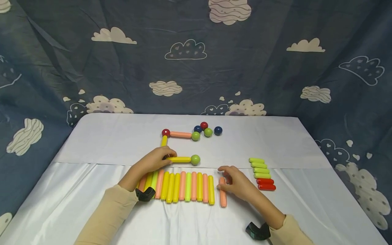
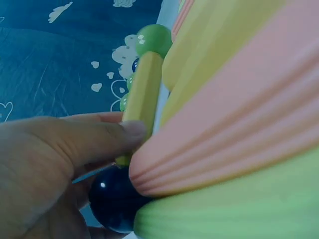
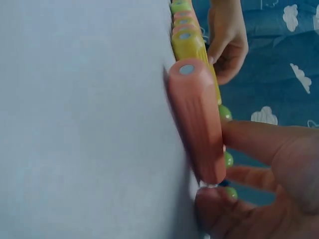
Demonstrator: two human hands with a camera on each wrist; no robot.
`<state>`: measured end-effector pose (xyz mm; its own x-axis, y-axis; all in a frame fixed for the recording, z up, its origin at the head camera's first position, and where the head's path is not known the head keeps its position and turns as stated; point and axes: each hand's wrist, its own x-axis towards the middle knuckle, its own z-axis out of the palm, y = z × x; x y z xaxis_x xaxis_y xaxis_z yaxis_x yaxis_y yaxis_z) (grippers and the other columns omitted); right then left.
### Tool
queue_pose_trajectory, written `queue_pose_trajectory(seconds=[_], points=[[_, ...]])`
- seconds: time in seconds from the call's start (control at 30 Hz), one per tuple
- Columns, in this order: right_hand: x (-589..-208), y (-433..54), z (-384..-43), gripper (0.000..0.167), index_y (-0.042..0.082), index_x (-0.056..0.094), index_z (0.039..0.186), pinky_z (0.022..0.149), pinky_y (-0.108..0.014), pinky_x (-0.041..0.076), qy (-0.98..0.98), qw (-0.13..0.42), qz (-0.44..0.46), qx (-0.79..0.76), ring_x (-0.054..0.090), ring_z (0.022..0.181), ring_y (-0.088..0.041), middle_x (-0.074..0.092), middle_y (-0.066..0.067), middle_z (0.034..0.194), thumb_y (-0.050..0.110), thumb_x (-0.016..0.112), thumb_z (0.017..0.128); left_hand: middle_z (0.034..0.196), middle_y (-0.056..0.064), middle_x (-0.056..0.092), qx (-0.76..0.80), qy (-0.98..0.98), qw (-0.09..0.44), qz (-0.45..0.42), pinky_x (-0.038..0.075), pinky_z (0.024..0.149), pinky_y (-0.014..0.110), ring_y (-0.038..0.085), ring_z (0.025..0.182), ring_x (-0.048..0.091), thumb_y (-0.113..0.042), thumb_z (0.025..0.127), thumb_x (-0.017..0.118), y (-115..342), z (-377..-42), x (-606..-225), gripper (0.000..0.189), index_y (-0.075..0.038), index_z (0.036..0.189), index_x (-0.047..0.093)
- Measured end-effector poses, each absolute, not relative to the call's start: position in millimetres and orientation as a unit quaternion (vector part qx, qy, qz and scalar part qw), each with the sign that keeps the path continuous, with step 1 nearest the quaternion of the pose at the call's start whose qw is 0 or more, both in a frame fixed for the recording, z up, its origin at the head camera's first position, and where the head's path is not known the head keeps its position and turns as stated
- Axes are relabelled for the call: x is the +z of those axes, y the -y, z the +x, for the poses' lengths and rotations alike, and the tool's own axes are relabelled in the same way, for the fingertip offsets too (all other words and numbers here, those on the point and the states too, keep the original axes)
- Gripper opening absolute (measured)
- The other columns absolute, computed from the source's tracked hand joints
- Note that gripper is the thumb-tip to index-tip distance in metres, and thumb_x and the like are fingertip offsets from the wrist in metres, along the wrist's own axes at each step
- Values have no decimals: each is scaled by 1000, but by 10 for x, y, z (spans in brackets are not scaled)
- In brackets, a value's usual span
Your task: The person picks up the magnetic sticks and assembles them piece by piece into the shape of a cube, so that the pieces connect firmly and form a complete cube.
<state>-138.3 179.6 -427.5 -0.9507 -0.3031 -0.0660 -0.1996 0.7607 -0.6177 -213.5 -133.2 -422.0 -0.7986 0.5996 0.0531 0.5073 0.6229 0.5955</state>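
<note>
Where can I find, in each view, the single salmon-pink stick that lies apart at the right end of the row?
Head: salmon-pink stick, low, right of centre.
Left wrist: I cannot pick it out.
Right wrist: right of centre, its grey-disc end upward.
Shared landmark: the row of coloured sticks.

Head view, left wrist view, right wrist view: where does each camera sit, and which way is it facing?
Head: worn on the head, looking forward and down at the white table; left hand, right hand and beige sleeves show.
Left wrist: worn there, looking at a yellow stick and green ball; only the left hand shows.
Right wrist: worn there, looking at a salmon stick; both hands show.
Shared: head and right wrist both show that salmon stick.
</note>
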Motion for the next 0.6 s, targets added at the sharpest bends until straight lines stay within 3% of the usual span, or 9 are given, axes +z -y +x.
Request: queue_pose_trajectory(seconds=[0.1,0.2,0.37,0.47,0.6], points=[[-4257,-1770,-1362,39,13,58,106,49,-23,34,-943,98,-117,-295,42,58,-12,46,2,67,22,75,72,100,2,58,304,-901,81,300,44,82,33,16,88,53,-8,83,64,1329,-2125,-4218,24,-7,106,63],[-4215,-1745,-1373,28,14,59,99,45,-23,32,-942,121,-108,-293,42,51,-12,45,1,60,19,72,75,110,6,55,310,-904,74,285,41,89,38,21,100,50,-11,83,65,1340,-2098,-4202,28,-8,110,61],[-4128,-1739,-1518,26,12,59,103,48,-26,41,-919,120,-104,-361,48,58,-16,51,-2,73,13,67,79,132,14,36,317,-923,60,209,32,96,49,32,120,33,-21,82,67,1388,-2062,-4186,49,-11,127,49],[-4091,-1719,-1707,32,8,55,113,55,-30,49,-885,107,-94,-442,53,65,-19,53,-7,83,10,64,82,135,19,28,329,-928,75,158,33,95,50,34,117,36,-24,81,68,1417,-2061,-4193,64,-9,136,37],[-4060,-1598,-2012,37,6,49,121,63,-35,53,-831,79,-75,-545,57,72,-22,53,-14,93,11,61,86,134,23,27,339,-926,108,122,38,92,45,29,101,47,-27,81,68,1454,-2077,-4210,76,-8,141,25]])
